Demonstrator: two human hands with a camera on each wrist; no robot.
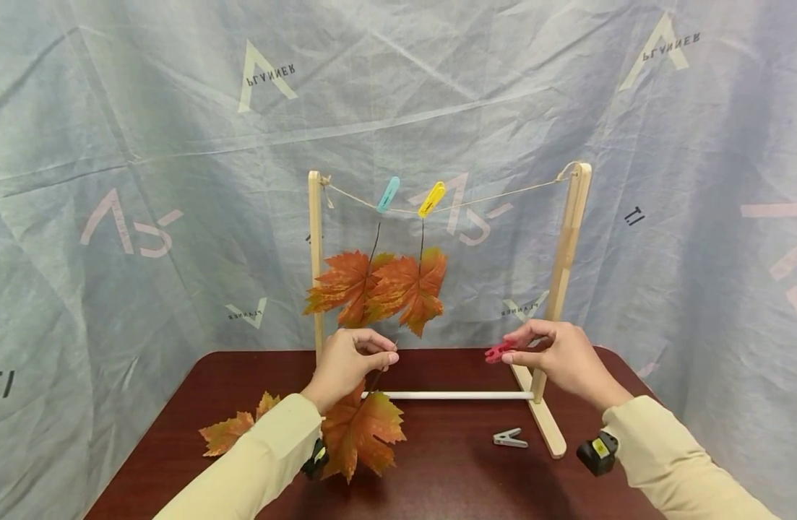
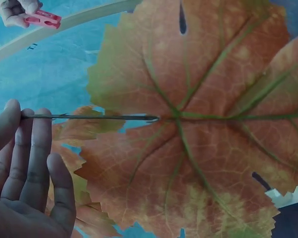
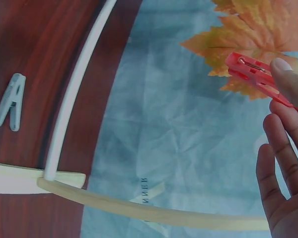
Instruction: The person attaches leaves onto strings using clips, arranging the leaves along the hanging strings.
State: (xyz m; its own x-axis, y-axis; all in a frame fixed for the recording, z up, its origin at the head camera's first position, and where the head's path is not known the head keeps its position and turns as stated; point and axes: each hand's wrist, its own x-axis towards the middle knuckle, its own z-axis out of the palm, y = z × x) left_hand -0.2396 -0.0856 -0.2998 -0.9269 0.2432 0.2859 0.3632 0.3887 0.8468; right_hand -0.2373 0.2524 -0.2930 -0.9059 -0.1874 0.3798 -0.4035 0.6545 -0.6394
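My left hand pinches the thin dark stem of an orange maple leaf between thumb and fingertips, the leaf hanging below. In the left wrist view the stem runs straight from the fingertips to the veined leaf. On the right, my right hand holds a red clothespin between thumb and fingers. Its spring end points away from the hand in the right wrist view. Behind, two more leaves hang by their stems from a string, one under a blue clothespin, one under a yellow clothespin.
A wooden frame with two posts, the right post nearest my right hand, carries the string. A white rod joins the posts low down. A grey clothespin and another leaf lie on the dark table.
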